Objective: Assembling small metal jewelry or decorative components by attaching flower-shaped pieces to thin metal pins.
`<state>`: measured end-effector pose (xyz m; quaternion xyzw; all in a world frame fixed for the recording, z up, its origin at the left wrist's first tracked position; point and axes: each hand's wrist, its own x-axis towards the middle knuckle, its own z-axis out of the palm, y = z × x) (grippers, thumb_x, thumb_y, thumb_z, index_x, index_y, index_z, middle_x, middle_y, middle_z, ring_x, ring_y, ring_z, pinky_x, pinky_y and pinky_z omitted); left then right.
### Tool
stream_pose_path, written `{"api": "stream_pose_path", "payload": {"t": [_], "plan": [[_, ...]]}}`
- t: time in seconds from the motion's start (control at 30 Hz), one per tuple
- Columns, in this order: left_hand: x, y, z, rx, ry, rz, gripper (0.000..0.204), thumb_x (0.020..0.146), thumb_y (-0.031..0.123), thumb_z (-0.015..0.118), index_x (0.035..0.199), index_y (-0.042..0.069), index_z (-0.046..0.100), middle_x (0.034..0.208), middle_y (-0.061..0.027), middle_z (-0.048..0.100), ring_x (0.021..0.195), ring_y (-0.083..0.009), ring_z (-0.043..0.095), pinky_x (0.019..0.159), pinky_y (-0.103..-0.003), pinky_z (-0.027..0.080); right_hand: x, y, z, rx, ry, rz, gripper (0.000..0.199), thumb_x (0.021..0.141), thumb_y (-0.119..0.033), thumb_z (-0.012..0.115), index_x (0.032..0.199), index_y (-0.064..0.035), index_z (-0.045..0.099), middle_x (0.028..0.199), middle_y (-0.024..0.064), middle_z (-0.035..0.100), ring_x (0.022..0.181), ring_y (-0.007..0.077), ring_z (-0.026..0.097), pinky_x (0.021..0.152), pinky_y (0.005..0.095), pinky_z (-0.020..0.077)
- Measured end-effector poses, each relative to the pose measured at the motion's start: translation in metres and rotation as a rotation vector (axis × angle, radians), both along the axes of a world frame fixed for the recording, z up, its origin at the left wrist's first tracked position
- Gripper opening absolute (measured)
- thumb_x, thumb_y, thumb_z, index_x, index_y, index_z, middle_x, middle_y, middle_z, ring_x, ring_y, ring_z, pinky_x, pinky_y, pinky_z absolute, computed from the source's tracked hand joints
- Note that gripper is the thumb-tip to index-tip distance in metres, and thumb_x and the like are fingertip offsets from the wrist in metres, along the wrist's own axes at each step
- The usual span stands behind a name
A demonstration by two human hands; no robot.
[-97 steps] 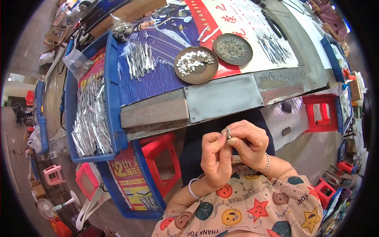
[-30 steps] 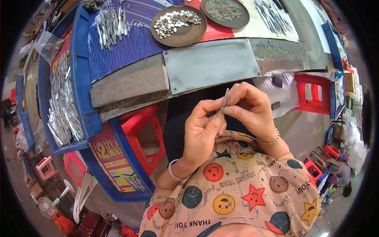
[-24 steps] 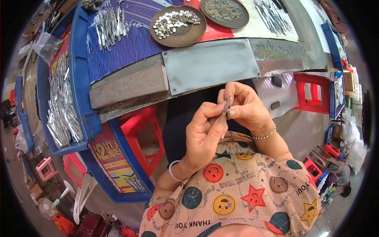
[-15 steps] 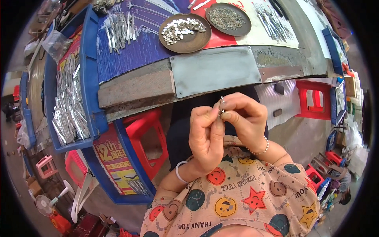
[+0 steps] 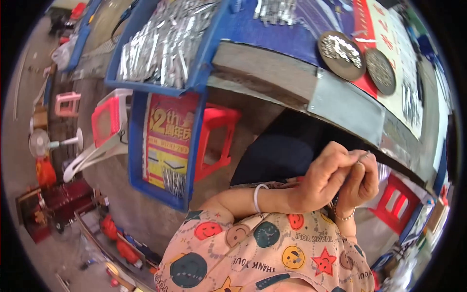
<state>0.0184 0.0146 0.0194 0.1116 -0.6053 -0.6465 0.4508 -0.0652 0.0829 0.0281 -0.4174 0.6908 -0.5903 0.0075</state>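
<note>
My left hand (image 5: 321, 177) and my right hand (image 5: 361, 187) meet below the bench's front edge, fingertips pinched together. Between them is a small shiny metal piece (image 5: 366, 155), mostly hidden by the fingers; its exact kind is not clear. Beyond the hands, a grey metal plate (image 5: 343, 104) is fixed along the bench edge. A brown dish (image 5: 348, 71) of small silvery discs stands past it, beside a second dish (image 5: 381, 71) of tiny dark metal parts.
A blue crate (image 5: 200, 73) heaped with slim metal strips (image 5: 163, 44) sits at the bench's left. Below is another blue tray (image 5: 193, 163) with a few strips. Red stools (image 5: 216, 138) stand under the bench. More metal pieces (image 5: 276, 12) lie on the blue sheet.
The view has swung left, so the bench, dishes and hands appear farther right. Both hands stay pinched together on the small metal piece, with the left now covering more of the right.
</note>
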Motion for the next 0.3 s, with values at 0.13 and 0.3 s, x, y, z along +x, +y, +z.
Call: {"api": "stream_pose_path", "payload": {"t": [0.13, 0.3], "plan": [[0.002, 0.002, -0.002, -0.007, 0.024, 0.018, 0.023, 0.086, -0.008, 0.053, 0.108, 0.001, 0.053, 0.093, -0.0135, 0.053, 0.083, -0.0241, 0.054, 0.071, -0.030, 0.046, 0.004, -0.006, 0.004, 0.099, 0.114, -0.064, 0.033, 0.096, -0.018, 0.047, 0.070, 0.0023, 0.049, 0.069, 0.0144, 0.057, 0.059, 0.0218, 0.055, 0.053, 0.0288, 0.0426], [0.006, 0.002, -0.008, 0.038, 0.010, -0.014, 0.023, 0.088, -0.003, 0.055, 0.110, 0.002, 0.053, 0.096, -0.0133, 0.053, 0.084, -0.0244, 0.053, 0.073, -0.029, 0.045, 0.002, -0.012, 0.000, 0.134, 0.159, -0.048, 0.035, 0.094, -0.016, 0.045, 0.064, 0.0008, 0.047, 0.064, 0.0139, 0.056, 0.055, 0.0227, 0.055, 0.050, 0.0293, 0.0423]]}}
